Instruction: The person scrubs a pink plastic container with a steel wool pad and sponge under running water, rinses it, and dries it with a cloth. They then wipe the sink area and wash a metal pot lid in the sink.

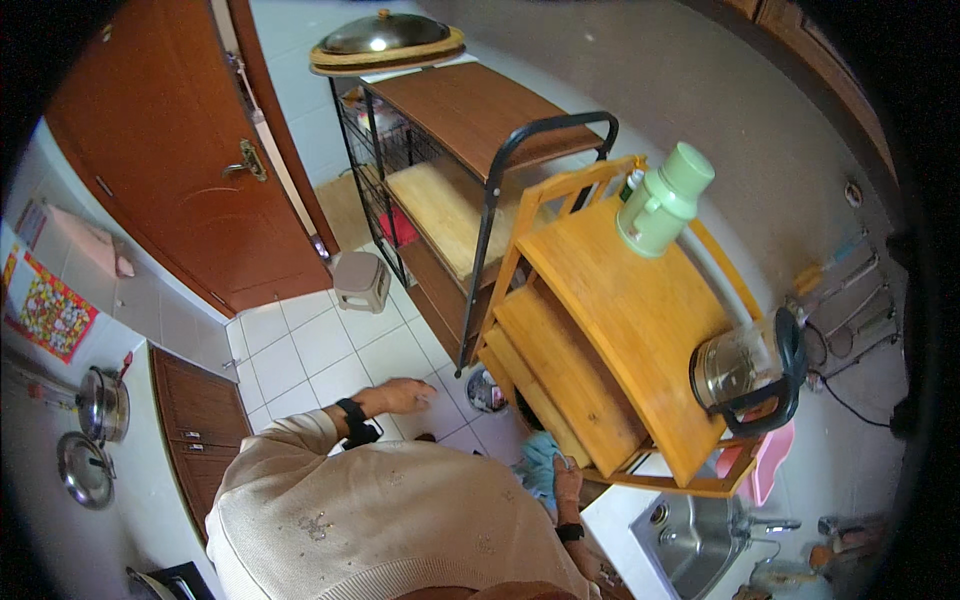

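Observation:
My left hand [405, 396] reaches out over the tiled floor, blurred, with nothing visible in it and its fingers loosely spread. A dark band is on that wrist. On the other side, my right hand [567, 478] grips a light blue cloth [541, 459], low beside the near corner of a wooden shelf rack [615, 277]. The cloth hangs bunched in front of the fingers, and part of it is hidden behind my body. On the rack's top stand a pale green thermos flask [664, 206] and a glass jug [735, 364] with a black handle.
A metal-framed shelf cart [480, 112] stands beyond the rack, with a lidded pan [386, 37] on top. A small plastic stool [360, 281] sits by the brown door [187, 150]. To the right is a steel sink [694, 544]; a counter [142, 487] with pots runs along the left.

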### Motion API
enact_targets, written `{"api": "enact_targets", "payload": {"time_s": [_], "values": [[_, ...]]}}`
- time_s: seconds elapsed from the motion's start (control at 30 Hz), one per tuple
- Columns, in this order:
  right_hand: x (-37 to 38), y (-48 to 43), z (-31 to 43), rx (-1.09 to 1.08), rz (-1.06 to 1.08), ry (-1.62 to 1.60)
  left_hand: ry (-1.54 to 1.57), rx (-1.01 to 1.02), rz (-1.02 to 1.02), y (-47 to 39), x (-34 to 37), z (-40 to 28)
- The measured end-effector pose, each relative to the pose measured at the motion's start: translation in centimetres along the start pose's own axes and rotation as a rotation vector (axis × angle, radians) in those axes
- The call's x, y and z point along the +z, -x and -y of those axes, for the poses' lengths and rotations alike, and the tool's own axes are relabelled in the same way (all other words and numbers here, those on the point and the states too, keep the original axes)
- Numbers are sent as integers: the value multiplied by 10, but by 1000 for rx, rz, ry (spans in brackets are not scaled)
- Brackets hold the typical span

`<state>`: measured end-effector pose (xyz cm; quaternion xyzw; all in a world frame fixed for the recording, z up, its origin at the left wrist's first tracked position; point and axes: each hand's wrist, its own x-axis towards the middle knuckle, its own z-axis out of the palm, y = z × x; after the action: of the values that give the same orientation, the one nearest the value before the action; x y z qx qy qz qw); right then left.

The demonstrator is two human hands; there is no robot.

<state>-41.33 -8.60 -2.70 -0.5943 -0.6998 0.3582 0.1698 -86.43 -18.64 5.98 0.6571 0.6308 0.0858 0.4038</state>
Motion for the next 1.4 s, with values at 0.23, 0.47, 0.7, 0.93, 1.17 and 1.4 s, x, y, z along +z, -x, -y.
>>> {"api": "enact_targets", "payload": {"time_s": [0.23,0.47,0.7,0.93,1.17,1.4], "values": [[39,-32,133,-652,435,-313,81,278,135,-40,33,-108],[17,-33,172,-559,660,-345,-371,588,294,-62,35,-182],[17,-31,166,-226,723,-757,276,330,-146,-19,43,-170],[-25,-31,171,-432,191,-506,826,149,-689,18,-5,-94],[-50,24,112,146,319,-961,879,-213,-864,93,11,6],[19,-37,124,237,259,-634,481,-173,-996,124,0,82]]}}
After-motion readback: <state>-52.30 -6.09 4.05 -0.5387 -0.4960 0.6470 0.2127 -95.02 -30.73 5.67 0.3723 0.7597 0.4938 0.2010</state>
